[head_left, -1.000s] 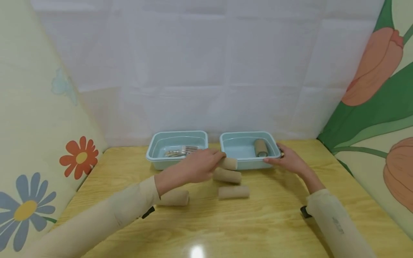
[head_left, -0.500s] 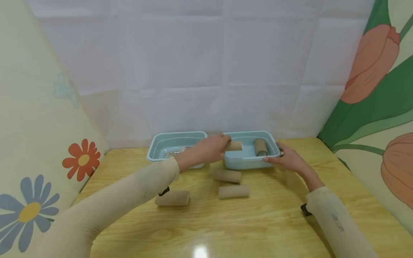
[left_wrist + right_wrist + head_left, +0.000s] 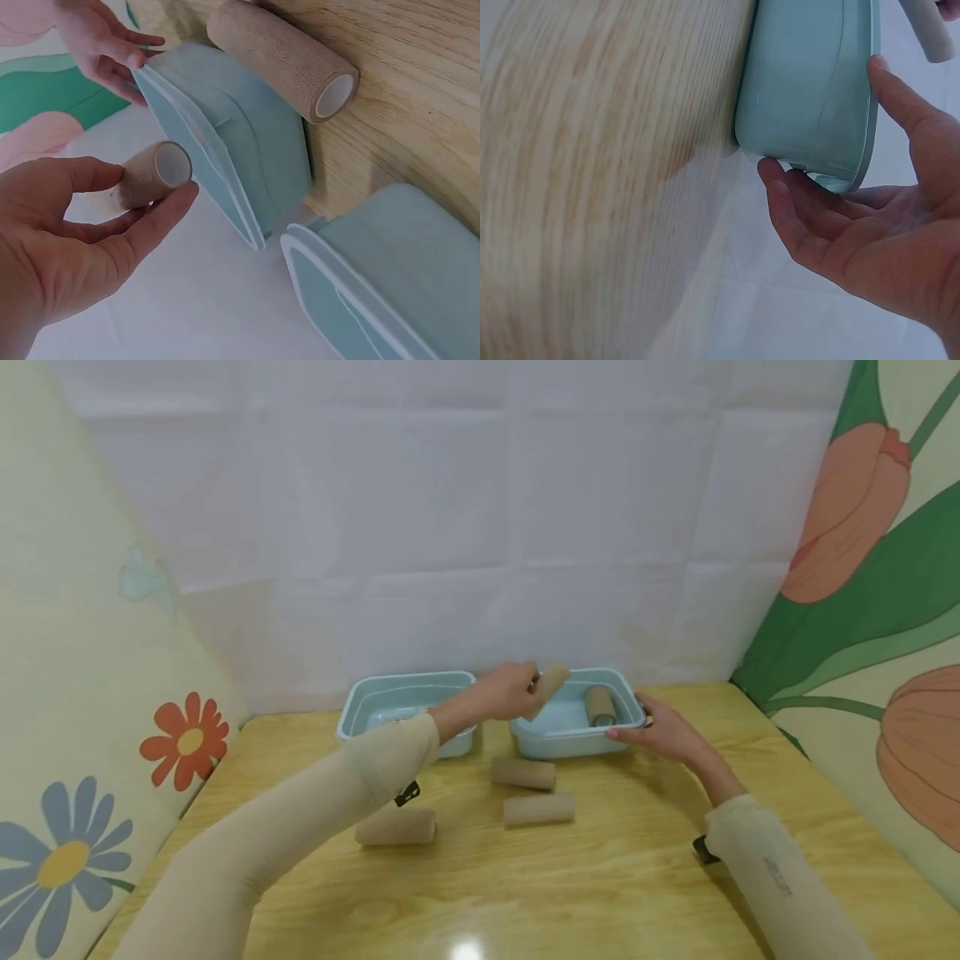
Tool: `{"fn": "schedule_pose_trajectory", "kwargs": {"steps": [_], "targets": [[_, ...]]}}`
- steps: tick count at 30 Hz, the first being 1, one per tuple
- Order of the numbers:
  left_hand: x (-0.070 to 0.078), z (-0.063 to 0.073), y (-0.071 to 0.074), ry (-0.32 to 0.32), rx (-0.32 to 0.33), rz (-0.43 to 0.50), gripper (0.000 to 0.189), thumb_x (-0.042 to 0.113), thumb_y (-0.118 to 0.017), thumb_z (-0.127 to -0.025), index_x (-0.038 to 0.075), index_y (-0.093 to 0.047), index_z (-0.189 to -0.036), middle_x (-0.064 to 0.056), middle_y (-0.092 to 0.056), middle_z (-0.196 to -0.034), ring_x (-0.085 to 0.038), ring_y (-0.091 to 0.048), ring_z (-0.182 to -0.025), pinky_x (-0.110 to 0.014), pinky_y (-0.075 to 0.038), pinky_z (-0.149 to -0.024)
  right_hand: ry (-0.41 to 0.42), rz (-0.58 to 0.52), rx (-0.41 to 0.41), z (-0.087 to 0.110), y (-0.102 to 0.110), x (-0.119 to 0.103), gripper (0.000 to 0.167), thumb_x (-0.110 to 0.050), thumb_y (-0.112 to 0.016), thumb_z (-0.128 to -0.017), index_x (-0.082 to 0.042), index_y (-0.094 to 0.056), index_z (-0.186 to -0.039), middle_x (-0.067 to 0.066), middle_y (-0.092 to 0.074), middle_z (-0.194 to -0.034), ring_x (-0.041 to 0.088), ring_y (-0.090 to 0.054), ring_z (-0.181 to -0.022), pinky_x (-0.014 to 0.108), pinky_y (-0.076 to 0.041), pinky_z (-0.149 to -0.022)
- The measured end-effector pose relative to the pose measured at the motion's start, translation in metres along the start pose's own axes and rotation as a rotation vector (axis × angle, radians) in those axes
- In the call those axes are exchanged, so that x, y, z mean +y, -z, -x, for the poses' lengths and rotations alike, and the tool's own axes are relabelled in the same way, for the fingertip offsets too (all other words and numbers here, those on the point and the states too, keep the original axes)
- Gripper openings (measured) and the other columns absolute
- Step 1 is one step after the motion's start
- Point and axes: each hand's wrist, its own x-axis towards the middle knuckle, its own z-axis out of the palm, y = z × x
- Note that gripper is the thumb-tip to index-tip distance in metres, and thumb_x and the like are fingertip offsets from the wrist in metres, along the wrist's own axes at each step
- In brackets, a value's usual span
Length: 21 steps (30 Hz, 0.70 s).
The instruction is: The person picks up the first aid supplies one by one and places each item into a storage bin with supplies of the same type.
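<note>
My left hand (image 3: 510, 692) pinches a tan bandage roll (image 3: 155, 175) with a white core between thumb and fingers. It holds the roll tilted above the left side of the right-hand light blue bin (image 3: 570, 742). At that bin's right end, my right hand (image 3: 666, 731) grips the rim, thumb over the front edge and fingers against the outer wall, as the right wrist view (image 3: 870, 217) shows. Another bandage roll (image 3: 600, 705) lies inside this bin. On the table before the bins are three more: a rear roll (image 3: 522, 772), a front roll (image 3: 538, 810) and a left roll (image 3: 396, 827).
A second light blue bin (image 3: 408, 679) stands to the left, partly covered by my left forearm, its contents mostly hidden. Both bins sit at the back of the wooden table (image 3: 570, 893), near a white sheet (image 3: 420, 510). Flower-painted walls flank the table.
My left hand has lifted the bandage roll from in front of the bins to above the right bin, tilting its far end upward. The right hand keeps its hold on the rim.
</note>
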Motion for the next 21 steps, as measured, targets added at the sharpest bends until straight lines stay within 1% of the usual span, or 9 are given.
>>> {"fn": "schedule_pose_trajectory", "kwargs": {"steps": [4, 7, 10, 13, 15, 18, 21], "targets": [[-0.003, -0.006, 0.002, 0.065, 0.019, 0.116, 0.023, 0.019, -0.056, -0.102, -0.002, -0.064, -0.108, -0.012, -0.067, -0.092, -0.020, -0.065, -0.072, -0.031, -0.052, -0.061, 0.004, 0.001, 0.008, -0.001, 0.000, 0.001, 0.085, -0.037, -0.077, -0.092, 0.004, -0.035, -0.153, 0.028, -0.052, -0.140, 0.042, -0.051, -0.122, 0.058, -0.045, -0.096], [-0.005, -0.008, 0.003, 0.134, 0.028, 0.201, 0.023, 0.017, -0.057, -0.101, -0.003, -0.066, -0.096, -0.013, -0.068, -0.083, -0.023, -0.066, -0.067, -0.031, -0.055, -0.059, 0.007, 0.001, 0.010, -0.003, -0.001, 0.002, 0.085, -0.037, -0.077, -0.092, 0.005, -0.036, -0.153, 0.028, -0.052, -0.139, 0.042, -0.051, -0.121, 0.058, -0.044, -0.096], [-0.007, -0.011, 0.003, 0.209, 0.049, 0.257, 0.018, 0.011, -0.058, -0.098, -0.004, -0.064, -0.090, -0.014, -0.066, -0.079, -0.024, -0.068, -0.065, -0.032, -0.058, -0.058, 0.003, 0.003, 0.010, -0.005, -0.002, 0.003, 0.085, -0.037, -0.077, -0.092, 0.005, -0.036, -0.153, 0.028, -0.052, -0.139, 0.041, -0.051, -0.121, 0.058, -0.044, -0.096], [-0.010, -0.015, 0.002, 0.269, 0.082, 0.253, 0.012, 0.005, -0.058, -0.093, -0.003, -0.061, -0.085, -0.014, -0.063, -0.076, -0.025, -0.069, -0.061, -0.033, -0.059, -0.056, 0.003, 0.002, 0.011, -0.007, -0.002, 0.003, 0.085, -0.038, -0.077, -0.092, 0.005, -0.036, -0.152, 0.028, -0.052, -0.139, 0.041, -0.051, -0.121, 0.057, -0.044, -0.096], [-0.013, -0.016, 0.002, 0.299, 0.102, 0.231, 0.013, 0.003, -0.058, -0.091, -0.004, -0.061, -0.080, -0.014, -0.064, -0.073, -0.025, -0.069, -0.057, -0.032, -0.058, -0.053, 0.007, 0.001, 0.006, -0.010, -0.004, 0.002, 0.085, -0.039, -0.077, -0.092, 0.006, -0.036, -0.152, 0.028, -0.052, -0.139, 0.041, -0.051, -0.121, 0.057, -0.044, -0.096], [-0.018, -0.017, -0.001, 0.325, 0.113, 0.190, 0.017, 0.005, -0.058, -0.092, -0.003, -0.061, -0.077, -0.014, -0.064, -0.072, -0.023, -0.068, -0.054, -0.029, -0.057, -0.051, 0.007, 0.006, 0.003, -0.013, -0.006, 0.000, 0.085, -0.039, -0.078, -0.092, 0.006, -0.037, -0.151, 0.028, -0.052, -0.139, 0.041, -0.051, -0.121, 0.058, -0.044, -0.097], [-0.022, -0.016, -0.003, 0.343, 0.104, 0.145, 0.022, 0.012, -0.061, -0.097, 0.000, -0.060, -0.078, -0.012, -0.063, -0.075, -0.021, -0.067, -0.055, -0.030, -0.057, -0.054, 0.001, 0.009, -0.004, -0.015, -0.010, -0.001, 0.086, -0.040, -0.078, -0.091, 0.005, -0.037, -0.152, 0.028, -0.052, -0.140, 0.041, -0.050, -0.122, 0.059, -0.043, -0.098]]}}
